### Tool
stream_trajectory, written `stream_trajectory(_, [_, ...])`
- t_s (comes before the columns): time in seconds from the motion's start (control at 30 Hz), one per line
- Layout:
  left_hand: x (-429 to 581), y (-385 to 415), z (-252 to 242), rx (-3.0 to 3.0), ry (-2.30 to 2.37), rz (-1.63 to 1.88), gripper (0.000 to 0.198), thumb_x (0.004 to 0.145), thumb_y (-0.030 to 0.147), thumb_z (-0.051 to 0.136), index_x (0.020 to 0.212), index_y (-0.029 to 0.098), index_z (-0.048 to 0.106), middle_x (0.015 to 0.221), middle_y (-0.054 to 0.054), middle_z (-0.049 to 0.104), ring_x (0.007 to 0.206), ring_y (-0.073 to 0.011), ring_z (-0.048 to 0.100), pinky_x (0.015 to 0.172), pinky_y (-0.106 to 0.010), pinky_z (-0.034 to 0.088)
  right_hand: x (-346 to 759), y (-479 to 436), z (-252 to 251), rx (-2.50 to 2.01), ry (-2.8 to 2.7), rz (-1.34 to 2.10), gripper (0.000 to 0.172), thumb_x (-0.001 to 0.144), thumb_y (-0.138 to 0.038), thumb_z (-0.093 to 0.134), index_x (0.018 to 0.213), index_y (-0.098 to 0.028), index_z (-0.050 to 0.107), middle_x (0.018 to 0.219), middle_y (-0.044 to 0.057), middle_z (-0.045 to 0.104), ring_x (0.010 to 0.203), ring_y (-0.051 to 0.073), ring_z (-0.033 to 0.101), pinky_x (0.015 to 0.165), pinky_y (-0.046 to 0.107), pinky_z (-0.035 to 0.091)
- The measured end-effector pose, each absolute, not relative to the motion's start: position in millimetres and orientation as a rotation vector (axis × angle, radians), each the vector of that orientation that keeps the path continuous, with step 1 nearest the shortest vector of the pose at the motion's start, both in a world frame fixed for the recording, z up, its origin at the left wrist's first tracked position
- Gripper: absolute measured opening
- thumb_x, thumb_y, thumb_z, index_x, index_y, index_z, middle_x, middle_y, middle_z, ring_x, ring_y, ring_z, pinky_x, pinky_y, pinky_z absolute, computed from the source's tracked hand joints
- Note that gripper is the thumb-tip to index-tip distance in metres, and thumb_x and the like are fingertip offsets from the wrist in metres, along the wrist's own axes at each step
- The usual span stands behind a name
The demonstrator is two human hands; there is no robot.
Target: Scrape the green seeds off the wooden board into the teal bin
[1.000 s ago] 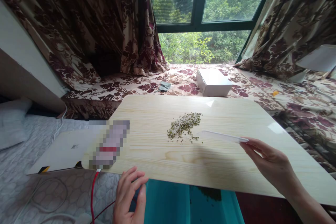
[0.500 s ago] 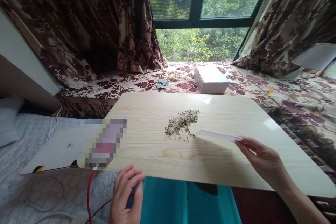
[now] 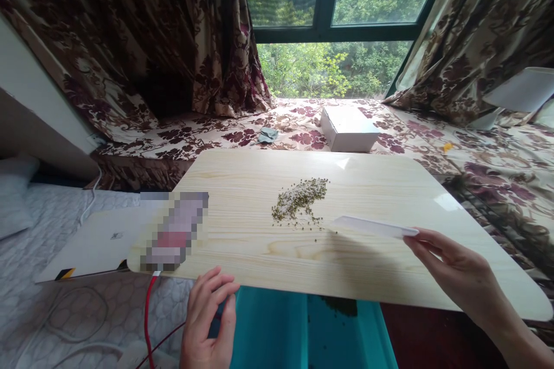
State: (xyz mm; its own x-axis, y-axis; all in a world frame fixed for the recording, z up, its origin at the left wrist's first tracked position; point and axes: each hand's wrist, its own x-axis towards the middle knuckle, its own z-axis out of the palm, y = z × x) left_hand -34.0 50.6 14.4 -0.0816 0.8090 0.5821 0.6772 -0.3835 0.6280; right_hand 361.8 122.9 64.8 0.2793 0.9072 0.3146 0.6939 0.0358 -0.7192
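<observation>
In my right hand (image 3: 454, 262), fingers and thumb pinch the near end of a thin flat white strip (image 3: 376, 227), tilted over the table. Its far tip points left, just right of a pile of small green beans (image 3: 300, 199) mixed with white grains. A few stray beans lie apart on the wooden tabletop (image 3: 242, 230). My left hand (image 3: 210, 314) is open at the table's front edge, fingers loosely extended and holding nothing. Below that edge sits a teal divided bin (image 3: 268, 328) with a dark green heap in its right compartment, partly hidden by the table.
A blurred-out phone-like object (image 3: 175, 233) with a red cable (image 3: 148, 314) lies on the table's left end. Left of it is a white board-like item (image 3: 90, 245) on a quilted bed. A white box (image 3: 350, 130) and a grey cloth (image 3: 268, 135) rest on the patterned window seat.
My right hand has drawn the white strip back to the right, away from the bean pile. A stray bean now lies nearer the front. My left hand stays about where it was.
</observation>
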Motion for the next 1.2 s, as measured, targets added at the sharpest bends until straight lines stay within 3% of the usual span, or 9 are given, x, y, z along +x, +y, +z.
stream_trajectory(0.77, [-36.3,49.8,13.9,2.052,1.657,1.439,0.02,0.09,0.012,0.049,0.101,0.023,0.061,0.105,-0.006,0.059,0.112,-0.0261,0.051,0.094,-0.044,0.041,337.2,122.3,76.6,-1.702,-1.542,0.228,0.033,0.073,-0.053,0.063,0.081,-0.022,0.072,0.075,0.006,0.075,0.065,0.024,0.071,0.06,0.033,0.058])
stream_trajectory(1.2, [-33.4,49.5,16.8,2.059,1.66,1.448,0.019,0.09,0.011,0.049,0.101,0.023,0.061,0.104,-0.006,0.059,0.112,-0.0253,0.051,0.094,-0.042,0.04,334.9,129.0,71.3,-1.683,-1.513,0.246,0.034,0.072,-0.053,0.063,0.078,-0.021,0.071,0.074,0.007,0.075,0.065,0.024,0.071,0.063,0.034,0.058])
